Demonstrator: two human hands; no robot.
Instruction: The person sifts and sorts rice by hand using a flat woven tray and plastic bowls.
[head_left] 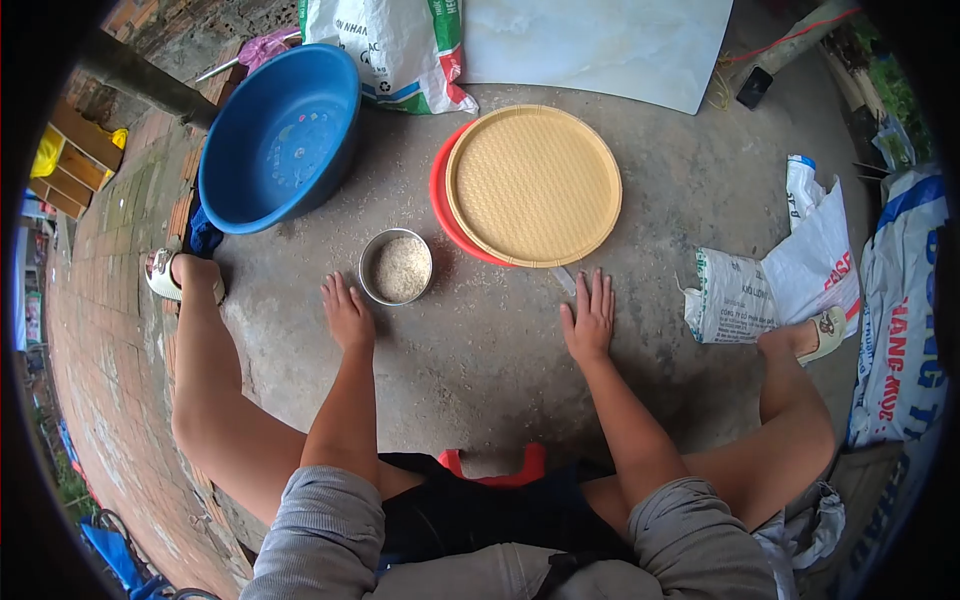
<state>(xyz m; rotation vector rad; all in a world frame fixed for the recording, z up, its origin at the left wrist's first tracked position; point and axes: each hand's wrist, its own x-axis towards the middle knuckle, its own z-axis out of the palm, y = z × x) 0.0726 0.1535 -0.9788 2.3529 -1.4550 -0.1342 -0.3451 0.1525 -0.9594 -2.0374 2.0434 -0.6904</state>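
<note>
My left hand (349, 314) is stretched out, palm down and holding nothing, just left of a round metal bowl (366, 268). Pale grain (402, 270) fills part of that bowl. On the other side, my right hand (590, 318) is also flat with fingers spread, and nothing is in it. Beyond its fingertips lies a round woven bamboo tray (534, 186), resting over a red basin or tray (440, 190) that shows only along its left edge. A thin pale strip (565, 280), partly hidden by the bamboo tray, reaches toward my right fingers.
A large blue basin (285, 140) stands tilted at upper left. Behind are a printed sack (385, 50) and a pale marbled board (595, 45). More sacks (735, 298) lie at right, near my foot. A phone (754, 88) is at upper right. Grains dot the concrete floor (470, 370).
</note>
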